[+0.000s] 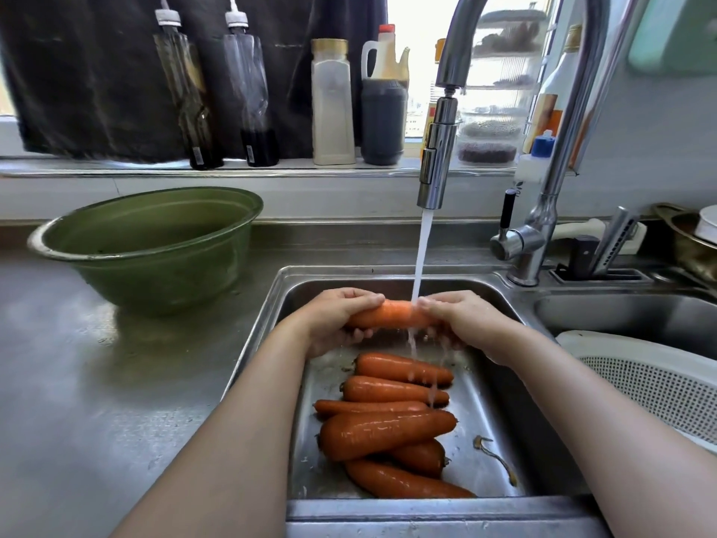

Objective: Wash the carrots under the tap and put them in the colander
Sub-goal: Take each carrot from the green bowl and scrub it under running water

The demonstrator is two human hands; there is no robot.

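An orange carrot lies level over the sink, under the water stream from the tap. My left hand grips its left end and my right hand grips its right end. Water runs off it onto several more wet carrots piled on the sink floor below. The white perforated colander sits in the second basin at the right, and what lies inside it is hidden.
A large green bowl stands on the steel counter at the left. Bottles line the window ledge behind. The tap's base and lever stand right of the sink, with a knife holder beside it. A carrot scrap lies in the sink.
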